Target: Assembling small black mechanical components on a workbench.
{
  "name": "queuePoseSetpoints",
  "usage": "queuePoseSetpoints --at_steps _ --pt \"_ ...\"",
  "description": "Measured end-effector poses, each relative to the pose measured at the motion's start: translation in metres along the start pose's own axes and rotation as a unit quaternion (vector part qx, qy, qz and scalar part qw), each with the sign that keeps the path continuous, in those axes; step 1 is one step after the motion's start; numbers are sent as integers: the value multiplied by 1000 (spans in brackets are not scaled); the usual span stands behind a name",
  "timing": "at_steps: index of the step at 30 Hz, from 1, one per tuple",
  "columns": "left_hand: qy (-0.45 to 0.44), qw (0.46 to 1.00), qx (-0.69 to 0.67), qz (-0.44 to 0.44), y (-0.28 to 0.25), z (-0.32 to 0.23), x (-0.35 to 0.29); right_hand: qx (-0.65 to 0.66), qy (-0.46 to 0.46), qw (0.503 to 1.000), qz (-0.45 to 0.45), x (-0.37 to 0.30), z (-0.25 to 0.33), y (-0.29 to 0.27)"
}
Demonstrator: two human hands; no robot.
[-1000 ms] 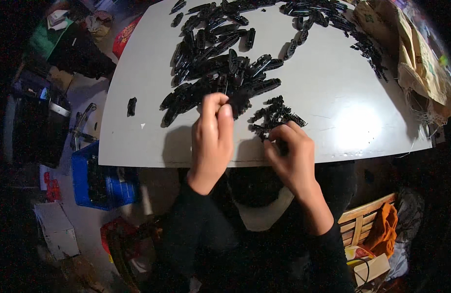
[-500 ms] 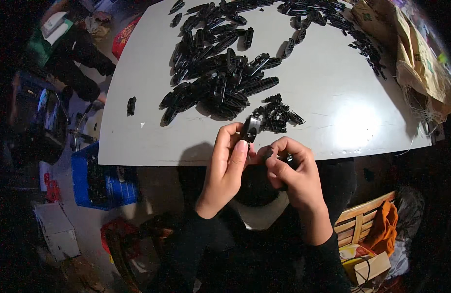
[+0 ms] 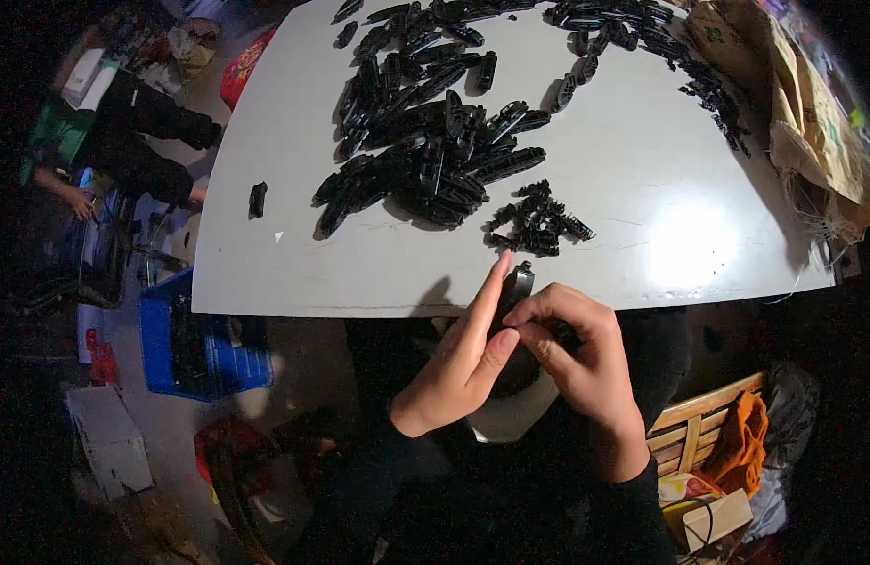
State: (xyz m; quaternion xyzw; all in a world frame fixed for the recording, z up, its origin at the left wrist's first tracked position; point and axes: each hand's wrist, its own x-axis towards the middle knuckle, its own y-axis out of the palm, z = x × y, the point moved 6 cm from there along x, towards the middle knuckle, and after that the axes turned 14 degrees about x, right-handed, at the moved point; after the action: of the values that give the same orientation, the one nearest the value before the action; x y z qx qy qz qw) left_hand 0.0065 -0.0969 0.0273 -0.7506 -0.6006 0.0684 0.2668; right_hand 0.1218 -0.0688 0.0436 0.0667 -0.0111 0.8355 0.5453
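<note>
A long, narrow black plastic part stands tilted between my hands at the table's front edge. My left hand holds it along its left side, fingers stretched straight and thumb near its lower end. My right hand is closed, thumb and forefinger pinched at the part's near end. What lies between those fingertips is hidden. Just beyond the fingers is a small heap of black clip-like pieces. Behind it spreads a large pile of similar long black parts on the white table.
A lone black piece lies at the table's left. More small black pieces line the far right, by a brown woven sack. A blue crate stands on the floor at left. Another person's hand shows at far left.
My left fingers have straightened, and the part has moved slightly right and toward me. My right fingertips have come to its near end. At far left, the other person's hand has come into view.
</note>
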Motion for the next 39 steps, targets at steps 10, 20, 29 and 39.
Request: queuePoseSetpoints --at_steps 10,20,29,39 --pt "-15 999 -13 30 4 2 -3 49 74 989 -119 -10 -12 -11" --pt "-19 998 -62 10 6 -2 -7 103 147 982 -64 -19 -21 -2" --pt "-76 989 -99 76 7 -7 -12 96 132 985 -60 -19 -27 -5" --pt "-66 902 340 -259 -81 43 67 118 52 980 -153 12 -27 -47"
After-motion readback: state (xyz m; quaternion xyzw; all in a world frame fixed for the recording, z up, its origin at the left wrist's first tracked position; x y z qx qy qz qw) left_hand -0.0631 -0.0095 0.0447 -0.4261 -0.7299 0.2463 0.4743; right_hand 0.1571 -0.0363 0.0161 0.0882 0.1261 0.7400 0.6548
